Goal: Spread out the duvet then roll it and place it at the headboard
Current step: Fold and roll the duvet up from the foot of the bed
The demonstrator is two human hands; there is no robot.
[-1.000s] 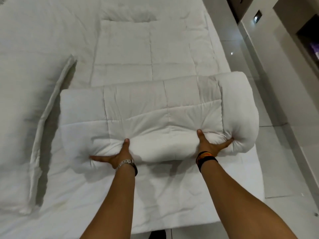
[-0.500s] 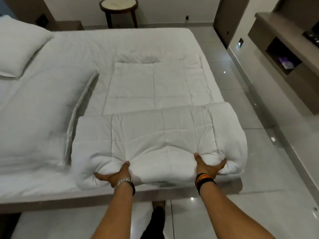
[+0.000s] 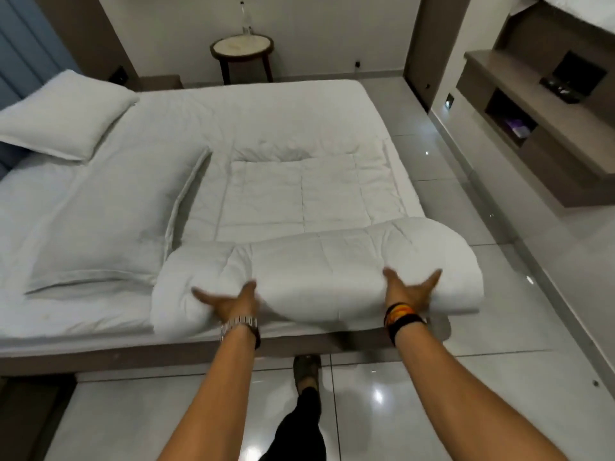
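Note:
The white quilted duvet (image 3: 316, 271) is partly rolled into a thick roll along the bed's near edge. Its unrolled part (image 3: 299, 191) lies flat on the mattress beyond the roll. My left hand (image 3: 229, 302) rests against the roll's near left side, fingers spread and blurred by motion. My right hand (image 3: 411, 291) presses on the roll's near right side with thumb and fingers apart. The roll's right end bulges over the mattress corner. The blue padded headboard (image 3: 26, 61) is at the far left.
A pillow (image 3: 66, 114) leans at the headboard and a flatter one (image 3: 100, 221) lies left of the roll. A round side table (image 3: 242, 48) stands beyond the bed. A wall shelf unit (image 3: 532, 121) lines the right. Glossy tiled floor (image 3: 466, 377) surrounds the bed frame (image 3: 133, 356).
My view has lifted and pulled back, showing the whole bed. Both hands went from gripping under the roll to lying spread on its near side.

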